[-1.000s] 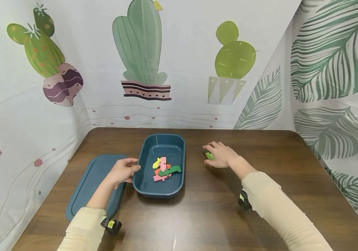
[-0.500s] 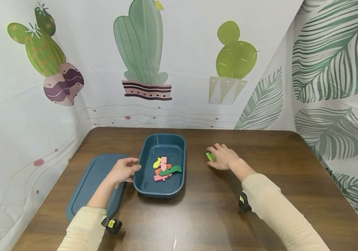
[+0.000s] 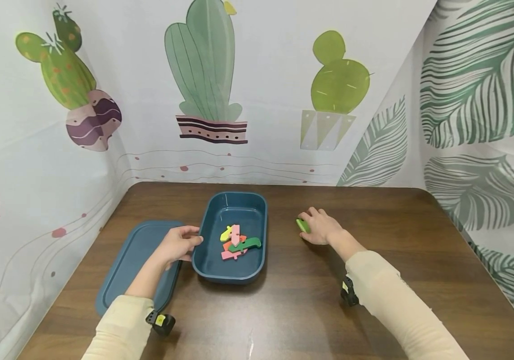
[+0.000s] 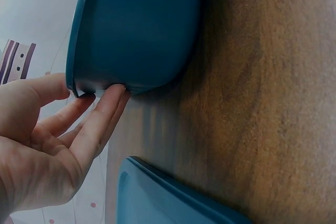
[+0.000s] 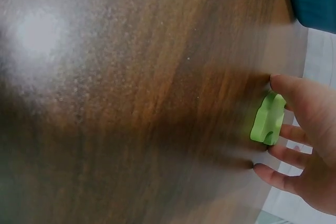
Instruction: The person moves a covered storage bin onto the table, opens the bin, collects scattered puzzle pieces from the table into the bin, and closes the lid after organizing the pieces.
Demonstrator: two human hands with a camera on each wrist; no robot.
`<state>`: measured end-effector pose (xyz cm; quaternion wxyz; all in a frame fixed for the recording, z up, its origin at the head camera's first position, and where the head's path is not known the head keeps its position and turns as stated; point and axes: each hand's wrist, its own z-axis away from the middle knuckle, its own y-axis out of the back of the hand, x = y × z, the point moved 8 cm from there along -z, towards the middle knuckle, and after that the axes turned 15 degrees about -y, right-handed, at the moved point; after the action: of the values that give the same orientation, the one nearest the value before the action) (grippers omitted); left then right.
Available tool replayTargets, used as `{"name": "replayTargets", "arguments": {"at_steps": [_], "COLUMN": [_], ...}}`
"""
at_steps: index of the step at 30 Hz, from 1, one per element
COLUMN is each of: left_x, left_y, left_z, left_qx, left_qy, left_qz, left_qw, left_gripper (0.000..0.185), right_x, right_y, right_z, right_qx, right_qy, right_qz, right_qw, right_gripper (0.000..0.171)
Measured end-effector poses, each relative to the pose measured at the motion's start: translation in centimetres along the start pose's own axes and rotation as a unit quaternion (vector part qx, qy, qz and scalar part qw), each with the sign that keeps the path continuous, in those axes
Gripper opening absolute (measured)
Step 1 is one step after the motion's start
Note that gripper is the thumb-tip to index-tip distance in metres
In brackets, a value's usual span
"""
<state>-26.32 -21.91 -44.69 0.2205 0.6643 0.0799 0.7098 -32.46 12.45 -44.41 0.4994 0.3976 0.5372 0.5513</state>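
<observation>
My left hand (image 3: 177, 247) is at the left side of a blue plastic box (image 3: 212, 212). In the left wrist view, its thumb meets the rim while extended fingers (image 4: 102, 116) touch the outer wall. Inside the box lies a small heap of puzzle-like pieces: a yellow one (image 3: 225, 234), pink ones (image 3: 235, 232), an orange one (image 3: 226, 245) and a dark green one (image 3: 248, 243). To the right of the box, my right hand (image 3: 321, 227) has its thumb and fingers around a light green puzzle piece (image 5: 269, 119) low at the tabletop.
A flat blue lid (image 3: 135, 265) lies left of the box, partly beneath the left forearm in the head view. The brown wooden table (image 3: 293, 310) ends at a cloth backdrop (image 3: 266, 100) printed with cacti and leaves.
My right hand has drawn in around the light green piece, its fingers closer to it than a second ago. The left hand and the box keep their places.
</observation>
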Motion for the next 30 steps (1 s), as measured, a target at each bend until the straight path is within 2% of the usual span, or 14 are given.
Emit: {"name": "replayTargets", "arguments": {"at_steps": [11,30], "left_x": [-0.03,-0.08], "left_y": [0.05,0.06], "left_z": [-0.04,-0.03], "left_qx": [0.0,0.005], "left_qy": [-0.002,-0.003], "left_qz": [-0.003,-0.001], "left_qw": [1.0,1.0], "left_gripper": [0.047,0.046], "right_x": [-0.42,-0.63], "right_y": [0.52,0.56], "right_z": [0.19,-0.11], "right_qx": [0.025,0.008], "right_qy": [0.02,0.022], "right_qz": [-0.013,-0.041], "right_qw": [0.999,0.999], "right_gripper": [0.042,0.037]}}
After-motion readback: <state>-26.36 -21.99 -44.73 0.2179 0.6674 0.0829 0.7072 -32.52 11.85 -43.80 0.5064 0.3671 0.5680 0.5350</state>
